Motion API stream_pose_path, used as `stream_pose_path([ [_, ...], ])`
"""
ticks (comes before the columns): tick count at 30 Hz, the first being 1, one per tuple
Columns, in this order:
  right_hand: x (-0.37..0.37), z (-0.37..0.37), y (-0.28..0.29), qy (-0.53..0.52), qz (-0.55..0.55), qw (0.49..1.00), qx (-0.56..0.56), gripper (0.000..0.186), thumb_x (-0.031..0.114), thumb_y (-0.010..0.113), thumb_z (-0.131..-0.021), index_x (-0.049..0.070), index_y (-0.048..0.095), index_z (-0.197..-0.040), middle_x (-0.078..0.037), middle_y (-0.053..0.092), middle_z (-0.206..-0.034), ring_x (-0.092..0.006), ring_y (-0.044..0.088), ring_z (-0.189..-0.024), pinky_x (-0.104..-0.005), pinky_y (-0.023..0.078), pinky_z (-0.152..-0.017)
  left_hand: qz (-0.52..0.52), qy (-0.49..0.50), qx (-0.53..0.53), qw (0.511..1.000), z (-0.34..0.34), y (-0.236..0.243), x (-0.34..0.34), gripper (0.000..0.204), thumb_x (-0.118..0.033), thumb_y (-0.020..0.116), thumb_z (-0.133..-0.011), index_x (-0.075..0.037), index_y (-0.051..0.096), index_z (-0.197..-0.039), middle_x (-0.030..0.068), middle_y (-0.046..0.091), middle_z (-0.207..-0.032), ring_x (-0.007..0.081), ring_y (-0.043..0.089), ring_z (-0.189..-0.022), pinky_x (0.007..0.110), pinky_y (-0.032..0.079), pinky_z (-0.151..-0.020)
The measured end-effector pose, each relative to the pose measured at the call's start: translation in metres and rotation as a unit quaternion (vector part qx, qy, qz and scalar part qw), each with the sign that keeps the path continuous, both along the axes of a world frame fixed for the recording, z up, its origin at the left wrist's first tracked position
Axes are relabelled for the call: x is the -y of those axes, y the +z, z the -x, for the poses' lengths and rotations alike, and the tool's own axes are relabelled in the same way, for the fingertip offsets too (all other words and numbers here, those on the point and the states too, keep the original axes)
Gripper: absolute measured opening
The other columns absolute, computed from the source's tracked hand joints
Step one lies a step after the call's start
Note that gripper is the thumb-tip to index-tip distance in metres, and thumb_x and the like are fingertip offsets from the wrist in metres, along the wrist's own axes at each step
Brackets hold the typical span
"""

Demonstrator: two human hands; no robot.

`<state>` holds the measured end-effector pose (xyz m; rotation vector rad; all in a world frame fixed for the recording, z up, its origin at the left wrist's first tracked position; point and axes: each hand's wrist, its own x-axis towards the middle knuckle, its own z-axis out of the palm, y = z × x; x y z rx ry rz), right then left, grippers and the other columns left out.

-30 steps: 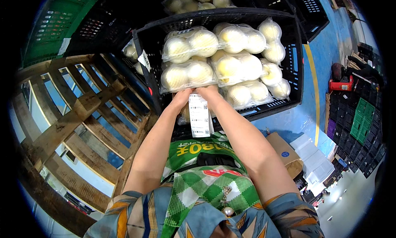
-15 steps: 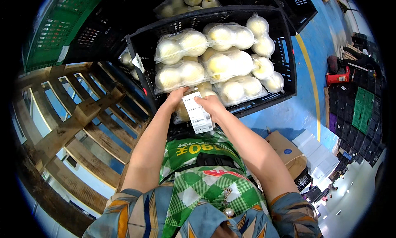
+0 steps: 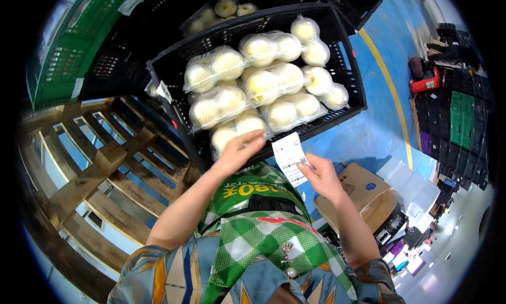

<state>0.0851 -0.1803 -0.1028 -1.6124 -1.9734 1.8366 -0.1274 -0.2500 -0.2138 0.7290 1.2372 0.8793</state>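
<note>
A strip of white printed labels point(image 3: 289, 157) hangs from my right hand point(image 3: 320, 175), pinched between thumb and fingers, just outside the near edge of a black crate. My left hand point(image 3: 240, 152) is at that near edge, its fingers stretched out over a clear-wrapped pack of pale round fruit point(image 3: 232, 134). Whether the fingertips press on the wrap I cannot tell. Inside the black crate point(image 3: 354, 88) lie several more such packs in rows, among them a fruit pack point(image 3: 213, 69) at the far left and an upright-lying pack point(image 3: 311, 40) at the far right.
To the left stands a wooden pallet frame point(image 3: 113, 164) with open slats. Stacked crates, including a green crate point(image 3: 79, 40), rise at the far left. An opened cardboard box point(image 3: 358, 193) sits at the right on the blue floor point(image 3: 363, 130), near a red container point(image 3: 425, 82).
The labels moved right and away from the fruit with my right hand. My left hand let go of them and uncovered the near pack. The view shifted slightly.
</note>
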Motion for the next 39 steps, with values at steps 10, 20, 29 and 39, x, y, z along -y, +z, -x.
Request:
stream_pose_path([
  [10,0.014,0.003,-0.001,-0.130,-0.106,0.982,-0.085,0.015,0.009,0.059,-0.081,-0.001,0.059,-0.092,-0.010,0.060,-0.080,-0.0151,0.056,-0.070,-0.0269,0.043,-0.063,0.010,-0.016,0.121,0.993,-0.048,0.045,-0.015,0.010,-0.009,0.066,-0.079,-0.001,0.060,-0.081,-0.0014,0.060,-0.069,0.0024,0.051,-0.059,0.017,0.038,-0.050],
  [20,0.005,0.013,-0.005,-0.145,-0.156,0.975,-0.063,0.012,0.009,0.064,-0.080,-0.001,0.058,-0.076,-0.001,0.051,-0.066,-0.0065,0.046,-0.062,-0.0220,0.037,-0.055,-0.073,0.052,-0.007,0.996,-0.043,0.063,-0.017,0.018,-0.010,0.064,-0.080,-0.001,0.065,-0.096,0.0049,0.064,-0.073,0.0070,0.055,-0.062,0.022,0.044,-0.056],
  [29,0.004,0.016,-0.008,-0.122,-0.183,0.975,-0.012,0.017,0.012,0.065,-0.079,-0.002,0.058,-0.072,-0.009,0.052,-0.061,-0.0126,0.047,-0.053,-0.0280,0.038,-0.050,-0.153,0.085,-0.082,0.981,-0.037,0.069,-0.016,0.015,-0.007,0.059,-0.084,0.002,0.065,-0.095,0.0040,0.061,-0.077,0.0072,0.054,-0.068,0.022,0.045,-0.059],
  [39,0.008,0.024,-0.008,-0.170,-0.121,0.975,-0.081,0.025,0.012,0.057,-0.085,0.001,0.046,-0.065,0.002,0.038,-0.057,-0.0046,0.032,-0.056,-0.0251,0.029,-0.047,0.016,0.202,0.134,0.970,-0.039,0.061,-0.013,0.018,-0.014,0.058,-0.087,0.002,0.061,-0.094,0.0022,0.062,-0.080,0.0067,0.055,-0.069,0.021,0.045,-0.061],
])
